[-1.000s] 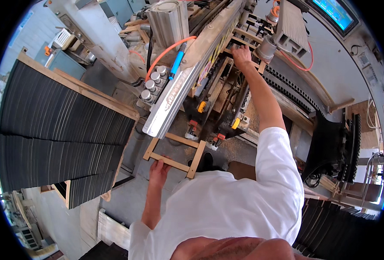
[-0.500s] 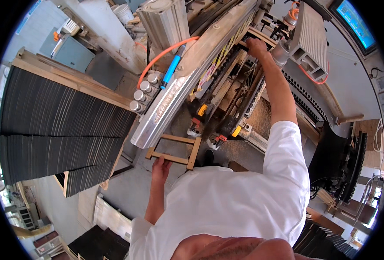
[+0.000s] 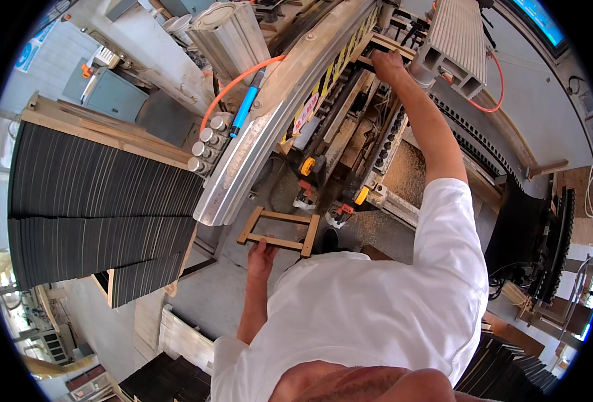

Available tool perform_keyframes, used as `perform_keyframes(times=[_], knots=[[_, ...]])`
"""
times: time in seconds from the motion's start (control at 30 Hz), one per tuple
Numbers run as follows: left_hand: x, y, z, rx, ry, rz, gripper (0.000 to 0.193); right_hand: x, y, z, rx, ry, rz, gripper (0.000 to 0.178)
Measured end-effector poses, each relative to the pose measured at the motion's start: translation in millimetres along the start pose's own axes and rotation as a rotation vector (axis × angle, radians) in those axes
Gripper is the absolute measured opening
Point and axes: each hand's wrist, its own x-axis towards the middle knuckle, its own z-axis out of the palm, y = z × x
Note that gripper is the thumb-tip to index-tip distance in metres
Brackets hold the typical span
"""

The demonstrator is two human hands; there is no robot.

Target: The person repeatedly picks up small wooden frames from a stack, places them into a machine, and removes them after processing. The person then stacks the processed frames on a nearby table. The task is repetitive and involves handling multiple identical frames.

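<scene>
Low in front of my body, my left hand (image 3: 261, 257) grips the near bar of a small rectangular wooden frame (image 3: 312, 236), its fingers closed round the wood. The frame has overhanging bar ends and lies tilted in the air beside the near end of the machine. My right arm stretches far forward. At the machine's far end, my right hand (image 3: 387, 65) is curled at a second pale wooden frame (image 3: 393, 44) that lies across the rails. Its fingertips are partly hidden.
A grey metal beam (image 3: 233, 164) carrying a blue marker (image 3: 247, 107) and an orange hose (image 3: 233, 83) runs beside the rails. Tall stacks of black-edged strips (image 3: 102, 201) stand at left. Sawdust (image 3: 405, 175) covers part of the machine. A ribbed metal column (image 3: 452, 40) hangs near my right hand.
The view has shifted a little. My left hand and its frame sit slightly farther right from the beam's end. My right hand stays at the far end of the rails.
</scene>
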Motion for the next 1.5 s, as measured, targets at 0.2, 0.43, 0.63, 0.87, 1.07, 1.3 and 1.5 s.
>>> perform_keyframes(times=[0.2, 0.43, 0.63, 0.87, 1.07, 1.3, 1.5], knots=[[19, -11, -7, 0.004, 0.02, -0.046, 0.028, 27, 47, 64, -0.322, -0.057, -0.078, 0.052], [21, -9, 9, 0.074, 0.067, -0.033, 0.032, 19, 19, 19, 0.008, -0.275, 0.06, 0.064], [28, -5, 26, 0.186, 0.082, -0.033, 0.031, 29, 14, 34, -0.116, -0.223, -0.012, 0.042], [28, -9, 29, 0.172, 0.108, -0.012, 0.03, 39, 30, 54, 0.004, -0.125, 0.036, 0.05], [20, -27, 26, 0.146, 0.176, -0.012, 0.027, 32, 33, 36, -0.194, -0.051, -0.13, 0.032], [15, -32, 35, 0.3, 0.358, 0.006, 0.036, 24, 35, 29, -0.057, 0.072, -0.217, 0.031], [17, -33, 27, 0.415, 0.427, 0.154, 0.034, 32, 40, 24, -0.212, -0.19, -0.11, 0.038]])
